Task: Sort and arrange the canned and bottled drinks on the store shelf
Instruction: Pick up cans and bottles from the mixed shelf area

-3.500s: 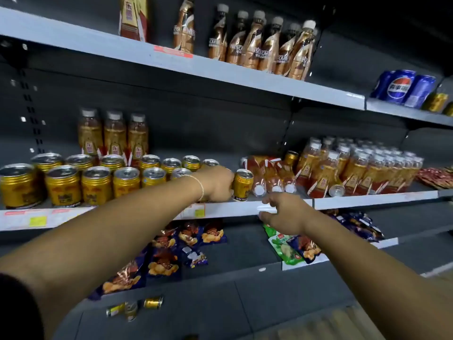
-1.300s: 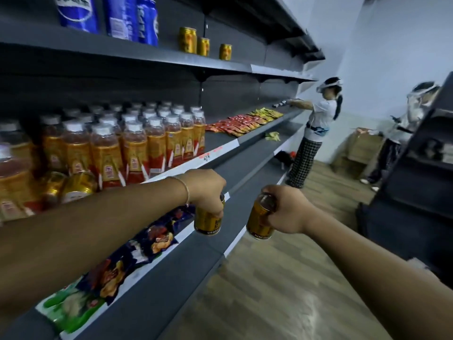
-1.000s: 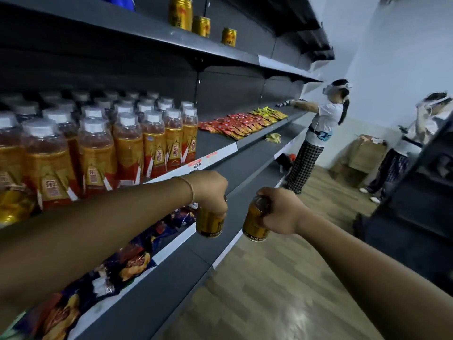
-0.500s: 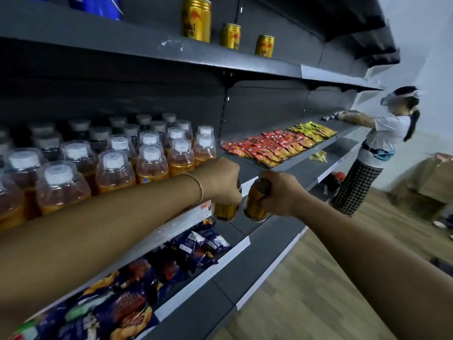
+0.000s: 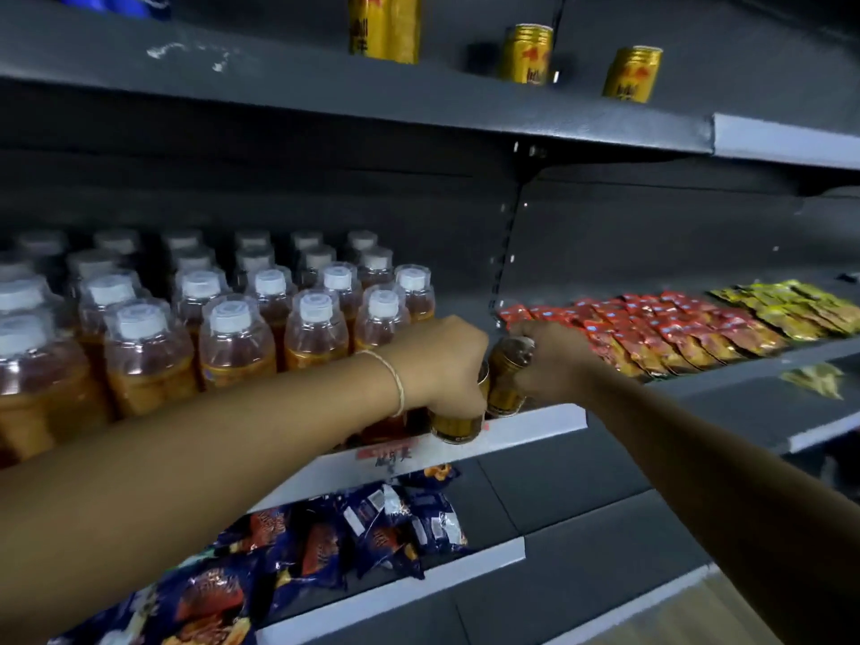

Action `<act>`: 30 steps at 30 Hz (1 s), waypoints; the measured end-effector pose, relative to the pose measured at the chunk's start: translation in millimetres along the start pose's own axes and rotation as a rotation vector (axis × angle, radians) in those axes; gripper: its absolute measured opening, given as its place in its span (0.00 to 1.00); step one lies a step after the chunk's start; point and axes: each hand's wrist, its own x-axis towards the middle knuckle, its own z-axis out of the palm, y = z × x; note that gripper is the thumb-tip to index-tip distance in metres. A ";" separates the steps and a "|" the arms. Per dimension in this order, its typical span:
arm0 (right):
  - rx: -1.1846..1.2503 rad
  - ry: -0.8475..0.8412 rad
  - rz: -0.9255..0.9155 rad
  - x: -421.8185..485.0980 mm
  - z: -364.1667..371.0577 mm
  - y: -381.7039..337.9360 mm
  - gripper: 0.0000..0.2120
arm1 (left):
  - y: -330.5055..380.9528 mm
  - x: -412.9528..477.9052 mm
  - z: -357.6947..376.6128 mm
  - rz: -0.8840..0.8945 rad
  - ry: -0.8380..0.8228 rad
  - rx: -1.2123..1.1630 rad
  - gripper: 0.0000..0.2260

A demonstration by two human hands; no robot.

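Now that left hand (image 5: 442, 365) and right hand (image 5: 554, 360), each clamping a can (image 5: 507, 379), arrived here, matching cans (image 5: 528, 53) sit at 12 o'clock.

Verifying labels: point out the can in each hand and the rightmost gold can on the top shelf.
Left held can (image 5: 458, 428): head view, lower body below the left hand (image 5: 442, 360).
Right held can (image 5: 505, 384): head view, side wall beside the right hand (image 5: 554, 360).
Rightmost top-shelf can (image 5: 633, 76): head view, front label.
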 end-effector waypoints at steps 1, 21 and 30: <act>0.034 -0.016 -0.017 8.3 0.3 6.6 0.13 | 2.5 7.2 1.5 -0.034 0.005 0.005 0.11; 0.075 -0.201 -0.384 97.0 25.9 41.0 0.19 | 28.6 56.2 67.5 -0.509 -0.093 0.154 0.15; 0.049 -0.357 -0.433 116.4 4.4 32.7 0.25 | 25.1 32.7 20.4 -0.388 0.003 0.144 0.13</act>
